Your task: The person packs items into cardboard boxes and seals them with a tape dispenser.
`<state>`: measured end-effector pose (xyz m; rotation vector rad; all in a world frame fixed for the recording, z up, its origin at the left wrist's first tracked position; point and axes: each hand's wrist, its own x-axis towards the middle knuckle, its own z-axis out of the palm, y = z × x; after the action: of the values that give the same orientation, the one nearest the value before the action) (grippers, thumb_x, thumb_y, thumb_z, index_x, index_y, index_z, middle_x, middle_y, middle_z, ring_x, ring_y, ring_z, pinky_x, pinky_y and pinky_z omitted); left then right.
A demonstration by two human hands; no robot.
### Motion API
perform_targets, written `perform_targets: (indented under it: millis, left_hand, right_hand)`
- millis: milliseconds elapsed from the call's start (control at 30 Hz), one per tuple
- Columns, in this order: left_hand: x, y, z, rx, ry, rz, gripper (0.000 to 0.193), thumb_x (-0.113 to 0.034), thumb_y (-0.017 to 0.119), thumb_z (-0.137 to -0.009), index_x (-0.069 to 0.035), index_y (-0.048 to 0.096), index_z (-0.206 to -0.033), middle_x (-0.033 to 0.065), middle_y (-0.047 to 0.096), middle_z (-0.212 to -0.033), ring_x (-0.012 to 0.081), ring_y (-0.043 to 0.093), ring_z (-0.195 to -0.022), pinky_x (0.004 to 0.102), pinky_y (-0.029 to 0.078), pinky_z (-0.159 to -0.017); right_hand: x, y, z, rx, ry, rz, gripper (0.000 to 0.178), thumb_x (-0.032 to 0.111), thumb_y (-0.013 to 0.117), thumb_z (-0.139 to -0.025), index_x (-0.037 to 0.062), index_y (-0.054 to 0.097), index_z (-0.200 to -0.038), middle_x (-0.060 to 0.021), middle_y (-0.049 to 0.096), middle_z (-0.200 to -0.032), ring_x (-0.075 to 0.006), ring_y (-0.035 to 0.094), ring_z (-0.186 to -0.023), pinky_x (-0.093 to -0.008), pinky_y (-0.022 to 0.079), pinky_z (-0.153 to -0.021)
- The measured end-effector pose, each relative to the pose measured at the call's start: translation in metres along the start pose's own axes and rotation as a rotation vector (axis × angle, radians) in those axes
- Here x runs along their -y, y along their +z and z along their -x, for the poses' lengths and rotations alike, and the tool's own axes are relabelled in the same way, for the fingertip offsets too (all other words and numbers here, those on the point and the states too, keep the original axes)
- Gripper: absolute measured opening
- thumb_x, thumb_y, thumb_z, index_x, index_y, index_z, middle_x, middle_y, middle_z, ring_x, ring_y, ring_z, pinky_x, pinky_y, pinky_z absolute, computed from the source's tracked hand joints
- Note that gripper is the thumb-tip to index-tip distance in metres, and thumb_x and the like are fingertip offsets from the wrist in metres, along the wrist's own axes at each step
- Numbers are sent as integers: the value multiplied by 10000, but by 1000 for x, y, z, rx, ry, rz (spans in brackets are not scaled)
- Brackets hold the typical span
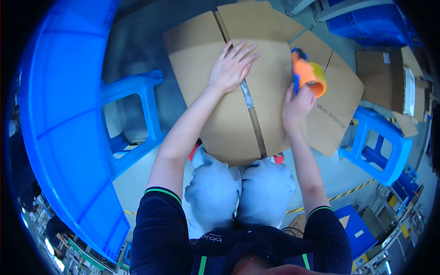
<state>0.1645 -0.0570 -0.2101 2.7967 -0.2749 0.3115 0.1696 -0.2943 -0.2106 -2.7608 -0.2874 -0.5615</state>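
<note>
A large brown cardboard box (pixel 270 59) lies in front of my knees, its two flaps leaving a narrow gap along the middle. A short piece of shiny clear tape (pixel 247 95) bridges that gap near the centre. My left hand (pixel 233 68) rests flat on the flaps just beyond the tape, fingers spread over the seam. Above the box's right side, my right hand (pixel 299 106) is closed around an orange and blue tape dispenser (pixel 302 68). The dispenser is slightly blurred, and its grip is partly hidden by my fingers.
More flat cardboard (pixel 337 91) spreads out to the right of the box. Blue plastic stools stand at left (pixel 153 107) and right (pixel 398 151). A large blue panel (pixel 68 114) fills the left side. Opened cartons (pixel 376 75) lie at the far right.
</note>
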Motion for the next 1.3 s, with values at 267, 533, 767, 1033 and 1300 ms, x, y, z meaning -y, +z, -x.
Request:
perform_targets:
  millis: [267, 533, 767, 1033, 1300]
  left_hand:
    - [-38, -1, 21, -199, -952, 21, 970, -682, 640, -663, -250, 261, -1444, 217, 96, -1510, 396, 32, -1407, 591, 41, -1104]
    - [-57, -10, 2, 165, -1402, 173, 1206, -834, 557, -594, -253, 9, -1498, 327, -133, -1478, 523, -147, -1352, 738, -31, -986]
    - [-81, -8, 29, 232, -1239, 115, 1126, -830, 528, -629, -329, 1, -1489, 285, -158, -1491, 514, -171, -1351, 742, -34, -984]
    - [-86, -14, 57, 431, -1016, 179, 1058, -795, 546, -652, -384, 28, -1479, 202, -172, -1519, 450, -169, -1379, 729, -60, -999]
    - [-87, -10, 49, 411, -1009, 228, 1069, -777, 572, -652, -385, 19, -1478, 197, -219, -1507, 438, -223, -1367, 709, -96, -1004]
  right_hand:
    - [5, -10, -14, 366, 147, 151, 696, 532, 685, -745, -22, 558, -1145, -186, 580, -1114, -327, 502, -1117, -437, 324, -997]
    - [-65, 15, -17, 774, 616, -392, 966, 693, 631, -702, -47, 454, -1297, -213, 520, -1290, -311, 478, -1227, -372, 338, -1043]
    - [-48, -22, 69, 576, 762, -366, 801, 590, 618, -794, -30, 473, -1280, -182, 549, -1261, -301, 509, -1184, -364, 374, -999]
    - [-11, -81, 110, 586, 1106, -695, 618, 277, 760, -776, -43, 480, -1224, -127, 562, -1196, -225, 525, -1104, -361, 388, -974]
    - [-52, -27, 38, 611, 872, -707, 735, 225, 840, -681, -29, 432, -1237, -121, 561, -1193, -226, 546, -1082, -371, 431, -948]
